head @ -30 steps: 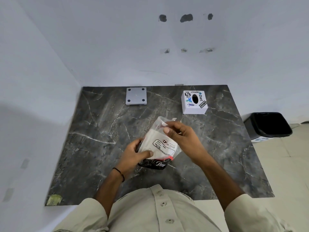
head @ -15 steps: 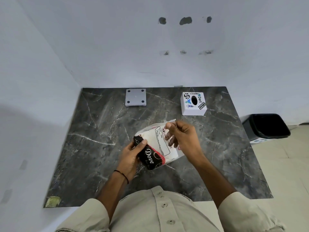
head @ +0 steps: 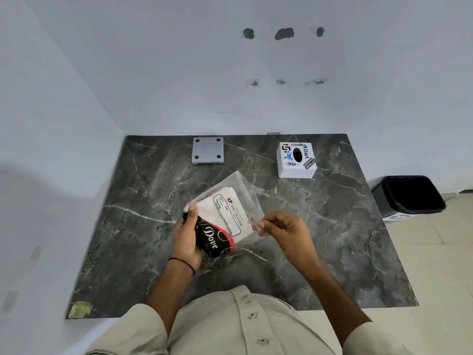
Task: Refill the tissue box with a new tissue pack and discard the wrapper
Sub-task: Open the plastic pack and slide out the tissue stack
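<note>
Head view: one tissue pack [head: 223, 221], held above the middle of the dark marble tabletop [head: 345, 239], tilted, its black-and-red printed end toward the person. Left hand [head: 186, 239] closed around the near left side of the pack, thumb laid over the top edge; the fingers beneath are hidden by the pack. Right hand [head: 284, 228] pinching the clear wrapper [head: 247, 190] at its right edge between thumb and forefinger; the remaining fingers curl in. Wrapper stands loose and empty past the far end of the tissues; whether it is torn open there cannot be told. Small print on the white label too fine to read. White tissue box [head: 297, 160], stickered, dark oval slot on top, at the far right of the tabletop, well apart from the hands; contents not visible. Grey square plate [head: 207, 150] with four dark dots at the far centre. Black bin [head: 408, 196] on the floor right of the tabletop. Yellowish patch [head: 79, 310] at the near left corner.
</note>
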